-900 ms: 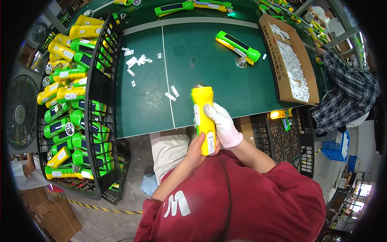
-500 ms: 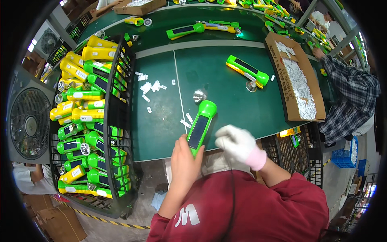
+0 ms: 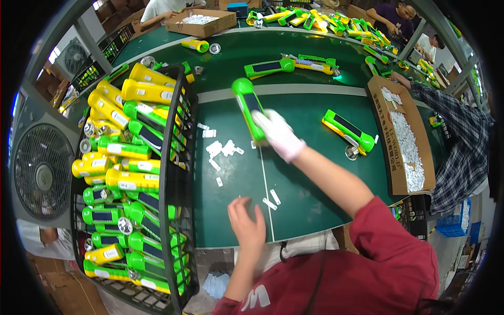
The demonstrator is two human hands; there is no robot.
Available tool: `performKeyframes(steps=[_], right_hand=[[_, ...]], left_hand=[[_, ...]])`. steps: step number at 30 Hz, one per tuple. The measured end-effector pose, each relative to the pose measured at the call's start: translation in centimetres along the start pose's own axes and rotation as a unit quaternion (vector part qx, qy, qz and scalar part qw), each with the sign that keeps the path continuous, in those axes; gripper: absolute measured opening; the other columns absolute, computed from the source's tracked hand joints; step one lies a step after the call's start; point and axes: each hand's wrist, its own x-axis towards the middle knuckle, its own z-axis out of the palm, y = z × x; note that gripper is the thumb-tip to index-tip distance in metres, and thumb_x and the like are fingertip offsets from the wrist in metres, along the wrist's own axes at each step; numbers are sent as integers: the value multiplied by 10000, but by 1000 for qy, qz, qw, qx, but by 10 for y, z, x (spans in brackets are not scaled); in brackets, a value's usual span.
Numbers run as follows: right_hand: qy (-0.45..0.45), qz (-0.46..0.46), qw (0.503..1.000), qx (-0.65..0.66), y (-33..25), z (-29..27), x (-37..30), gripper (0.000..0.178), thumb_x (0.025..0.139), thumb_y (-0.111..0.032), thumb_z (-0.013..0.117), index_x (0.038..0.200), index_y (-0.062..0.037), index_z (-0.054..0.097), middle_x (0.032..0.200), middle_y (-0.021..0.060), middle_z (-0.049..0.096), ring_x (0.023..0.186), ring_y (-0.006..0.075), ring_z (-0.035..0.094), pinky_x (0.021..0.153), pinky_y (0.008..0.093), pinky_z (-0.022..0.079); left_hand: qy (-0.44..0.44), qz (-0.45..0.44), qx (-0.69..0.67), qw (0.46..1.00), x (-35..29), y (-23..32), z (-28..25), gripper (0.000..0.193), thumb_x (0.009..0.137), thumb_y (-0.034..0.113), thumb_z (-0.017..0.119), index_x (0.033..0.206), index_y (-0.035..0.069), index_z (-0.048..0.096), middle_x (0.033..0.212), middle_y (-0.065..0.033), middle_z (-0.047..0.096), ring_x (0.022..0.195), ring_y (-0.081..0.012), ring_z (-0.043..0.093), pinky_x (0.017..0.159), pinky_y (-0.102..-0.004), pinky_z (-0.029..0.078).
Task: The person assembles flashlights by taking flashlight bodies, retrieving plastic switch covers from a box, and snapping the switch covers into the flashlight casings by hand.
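Observation:
In my right hand (image 3: 279,135), which wears a white glove, is a green flashlight (image 3: 242,96) with a dark solar panel, held over the table's far middle. The glove wraps round its lower end. My left hand (image 3: 247,223) is bare and holds nothing. Its fingers are apart above the front edge of the green table (image 3: 299,210). Two small white plastic pieces (image 3: 275,196) lie just right of it, and several more (image 3: 229,148) are scattered farther off. Another green and yellow flashlight (image 3: 347,130) lies at the right, a silver reflector (image 3: 352,153) at its lower end.
At the left stands a black crate (image 3: 169,173) heaped with yellow and green flashlights. A cardboard box (image 3: 395,152) of white pieces stands on the right. Beyond the metal strip (image 3: 325,91) lie more flashlight parts (image 3: 269,68). A person in a plaid sleeve (image 3: 462,136) reaches in at the right.
The green flashlight went from my left hand to my right and moved away across the table. My left hand is now empty. The reflector beside the flashlight no longer shows; the view has shifted.

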Motion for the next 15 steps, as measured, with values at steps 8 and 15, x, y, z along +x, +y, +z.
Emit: performKeyframes(steps=[8,15], right_hand=[[126,-40,977,-167,-35,81,201,464,818,-367,517,1031,45,492,972,280,593,936,398,588,821,439,469],[164,-57,973,-154,-31,99,243,417,851,-357,503,1015,24,473,1014,262,570,966,387,572,819,452,465]], left_hand=[[-17,21,45,999,8,0,5,214,730,40,595,912,-24,503,893,-171,482,848,-323,488,757,-393,407],[-38,20,38,998,12,3,2,227,723,50,605,910,-27,502,912,-176,484,890,-348,474,791,-415,389]])
